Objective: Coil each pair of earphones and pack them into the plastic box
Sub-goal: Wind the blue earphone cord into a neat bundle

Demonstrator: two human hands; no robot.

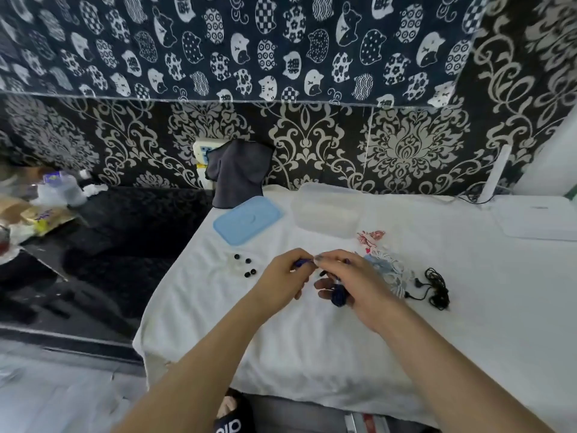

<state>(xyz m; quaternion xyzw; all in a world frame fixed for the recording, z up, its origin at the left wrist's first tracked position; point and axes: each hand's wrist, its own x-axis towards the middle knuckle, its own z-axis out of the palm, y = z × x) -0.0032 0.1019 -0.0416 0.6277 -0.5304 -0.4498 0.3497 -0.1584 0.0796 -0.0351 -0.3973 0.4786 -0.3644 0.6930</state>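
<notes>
Where cloth spreads, lid (247,219), black earphones (434,288).

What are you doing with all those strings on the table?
A person is winding dark blue earphones: the left hand pinches one end while the right hand holds the coiled bundle. The clear plastic box sits open, its light blue lid beside it. Black earphones wait nearby.

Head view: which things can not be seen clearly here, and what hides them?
- Blue earphones: mostly covered by the left hand and right hand; how far the coil is done cannot be told.
- Plastic box: translucent and blurred; its contents cannot be told.
- Pale earphones: partly behind the right hand, tangled; their number is unclear.
- Small black beads: too small to identify.
</notes>
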